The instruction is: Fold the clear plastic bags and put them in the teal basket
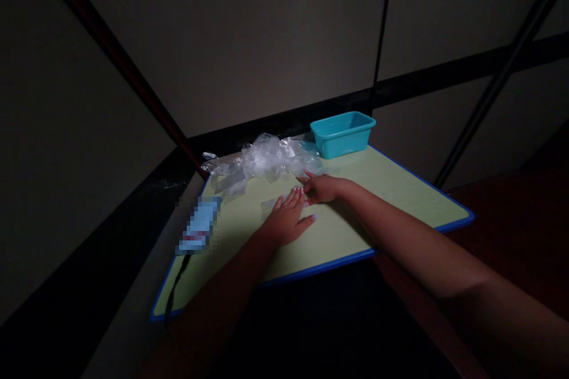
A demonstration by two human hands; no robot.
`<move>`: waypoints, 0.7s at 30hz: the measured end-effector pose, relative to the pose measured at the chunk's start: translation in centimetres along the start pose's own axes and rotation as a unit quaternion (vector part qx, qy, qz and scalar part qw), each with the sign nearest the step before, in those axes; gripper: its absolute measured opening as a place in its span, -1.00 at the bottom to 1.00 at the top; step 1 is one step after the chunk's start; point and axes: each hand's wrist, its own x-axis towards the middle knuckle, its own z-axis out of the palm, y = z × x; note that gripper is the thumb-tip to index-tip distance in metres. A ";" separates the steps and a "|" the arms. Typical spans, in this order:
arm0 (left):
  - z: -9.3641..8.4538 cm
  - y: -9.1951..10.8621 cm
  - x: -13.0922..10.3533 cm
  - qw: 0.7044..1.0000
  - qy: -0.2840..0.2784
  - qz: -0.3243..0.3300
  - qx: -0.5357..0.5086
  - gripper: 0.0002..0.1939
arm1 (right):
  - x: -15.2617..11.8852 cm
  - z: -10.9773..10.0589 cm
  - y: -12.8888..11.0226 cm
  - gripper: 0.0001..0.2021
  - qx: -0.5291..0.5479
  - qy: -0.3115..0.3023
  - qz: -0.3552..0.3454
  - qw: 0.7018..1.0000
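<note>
My left hand lies flat, fingers stretched forward and thumb spread out. Beneath it is a small sheet of clear plastic, mostly covered by the hand, on the pale yellow-green tabletop. My right hand is bent in toward the left fingertips, with its index finger extended and the other fingers partly curled. Whether anything is between those fingers is hard to see in the dim light. Just beyond both hands spreads a crumpled heap of clear plastic bags.
A turquoise plastic basket stands at the table's back right corner. At the left edge lies a blurred, light-blue flat item with a black strap. The table has a blue rim; pale panels rise behind it.
</note>
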 end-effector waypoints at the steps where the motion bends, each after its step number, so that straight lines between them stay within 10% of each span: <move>1: 0.1 0.0 0.0 1.000 -0.003 -0.009 0.000 -0.29 | 0.0 0.0 0.0 -0.48 -0.002 0.000 0.001 1.000; 21: -0.2 -4.2 -1.2 0.969 -0.049 -0.239 -0.023 -0.19 | -0.2 -0.2 0.0 -0.34 0.006 -0.014 0.013 1.000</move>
